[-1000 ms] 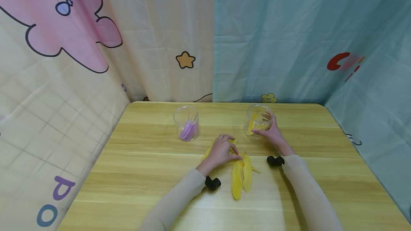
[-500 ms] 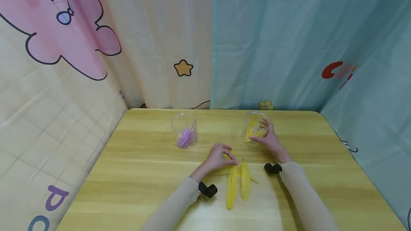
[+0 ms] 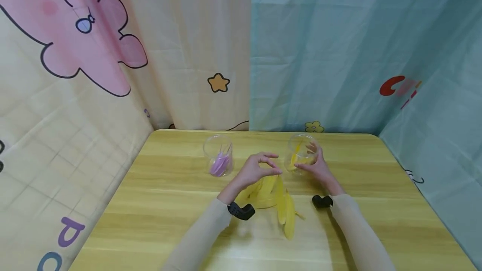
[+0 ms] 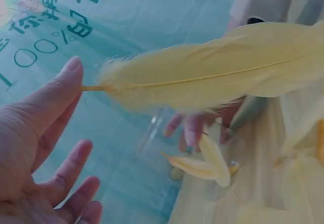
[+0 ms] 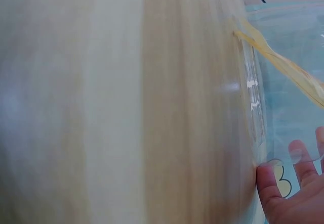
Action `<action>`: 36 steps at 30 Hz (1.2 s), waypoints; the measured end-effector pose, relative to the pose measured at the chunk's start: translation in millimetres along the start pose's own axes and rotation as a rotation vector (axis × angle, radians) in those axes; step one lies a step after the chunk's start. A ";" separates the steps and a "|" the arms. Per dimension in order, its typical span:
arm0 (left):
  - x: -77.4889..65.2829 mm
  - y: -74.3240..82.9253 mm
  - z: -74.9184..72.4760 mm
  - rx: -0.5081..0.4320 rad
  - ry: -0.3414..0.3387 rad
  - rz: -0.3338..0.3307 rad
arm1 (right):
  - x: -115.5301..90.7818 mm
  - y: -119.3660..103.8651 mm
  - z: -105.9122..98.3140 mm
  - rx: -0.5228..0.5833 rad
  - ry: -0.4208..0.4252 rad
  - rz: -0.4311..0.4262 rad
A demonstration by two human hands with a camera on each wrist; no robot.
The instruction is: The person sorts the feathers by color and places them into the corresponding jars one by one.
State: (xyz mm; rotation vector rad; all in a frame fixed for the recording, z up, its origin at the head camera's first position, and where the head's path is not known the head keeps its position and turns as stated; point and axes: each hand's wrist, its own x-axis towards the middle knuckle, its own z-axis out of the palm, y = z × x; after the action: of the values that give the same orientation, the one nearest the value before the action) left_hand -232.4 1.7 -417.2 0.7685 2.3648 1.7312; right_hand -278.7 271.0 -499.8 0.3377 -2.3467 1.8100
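Between thumb and index finger, my left hand (image 3: pixel 254 170) pinches a yellow feather (image 4: pixel 212 75) by its quill. The feather hangs down over the table in the head view, its vane overlapping another yellow feather (image 3: pixel 289 218). My right hand (image 3: pixel 321 167) holds a clear plastic cup (image 3: pixel 289 154) from its right side, thumb at the front and fingers behind. A few yellow feathers (image 3: pixel 296 154) stand inside that cup. In the right wrist view, the thumb (image 5: pixel 268 188) rests against the cup wall. More yellow feathers (image 3: pixel 265 193) lie in a pile under my left hand.
A second clear cup (image 3: pixel 206 152) with purple feathers (image 3: pixel 220 164) stands at the back left of the wooden table (image 3: pixel 158 204). Printed curtains (image 3: pixel 308 53) enclose the back and sides. Black wrist cameras (image 3: pixel 242 211) sit on both wrists.
My left hand has risen from the pile with a yellow feather and moved toward the back of the table. The right hand stays at the cup. The head view has tilted slightly upward.
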 end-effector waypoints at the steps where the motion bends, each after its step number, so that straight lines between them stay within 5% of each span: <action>1: 5.6 6.4 -1.0 -0.018 0.037 0.036 | -0.3 0.3 -0.4 -0.001 0.001 -0.002; 8: 49.3 35.2 10.8 -0.097 0.411 0.371 | -2.9 0.2 -2.5 0.008 -0.019 0.066; 12: 72.0 37.7 23.2 -0.008 0.586 0.552 | -3.3 -0.1 -1.9 -0.026 -0.020 0.108; 16: 87.5 26.4 35.0 0.113 0.659 0.644 | -4.0 0.2 -1.5 0.002 -0.030 0.109; 22: 93.3 -0.3 49.0 0.186 0.581 0.613 | -3.3 -0.9 -0.5 0.016 -0.027 0.087; 28: 83.9 -17.6 47.5 0.284 0.428 0.462 | -2.1 -11.0 -0.3 0.027 -0.025 0.082; 36: 63.2 -40.2 28.2 0.350 0.341 0.212 | -7.8 -33.8 0.4 0.017 -0.026 0.083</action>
State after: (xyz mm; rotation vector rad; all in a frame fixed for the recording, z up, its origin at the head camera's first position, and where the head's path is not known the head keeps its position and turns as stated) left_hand -289.7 46.1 -451.0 0.8538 2.9698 1.6546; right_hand -262.0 263.1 -470.5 0.2719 -2.3978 1.8749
